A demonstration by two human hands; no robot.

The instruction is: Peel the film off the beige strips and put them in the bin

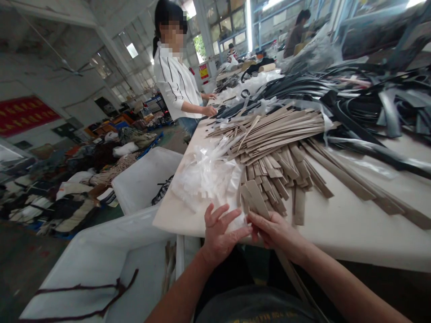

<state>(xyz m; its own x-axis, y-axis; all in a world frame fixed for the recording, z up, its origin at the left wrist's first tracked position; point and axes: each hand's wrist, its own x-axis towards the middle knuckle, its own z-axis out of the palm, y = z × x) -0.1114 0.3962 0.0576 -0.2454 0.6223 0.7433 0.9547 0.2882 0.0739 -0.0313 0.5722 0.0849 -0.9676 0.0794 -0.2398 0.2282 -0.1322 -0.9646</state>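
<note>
My right hand (278,233) is closed at the table's near edge, thumb and fingers pinching flat tan straps (255,199). A length of tan strap (292,280) hangs below that hand towards my lap. Beside it on the left, my left hand (220,233) has its fingers spread, its thumb close to the right fingertips. Clear plastic strips (210,175) lie in a loose heap just beyond the left fingers. Behind my right hand, a big pile of tan straps (283,134) fans across the pale table (336,229).
Black straps (296,85) and plastic wrap cover the table's far right. A co-worker in a white top (175,80) stands at the far left edge. White bins (94,251) stand left of the table, the near one holding dark cords (114,291). Bundled goods (67,193) cover the floor.
</note>
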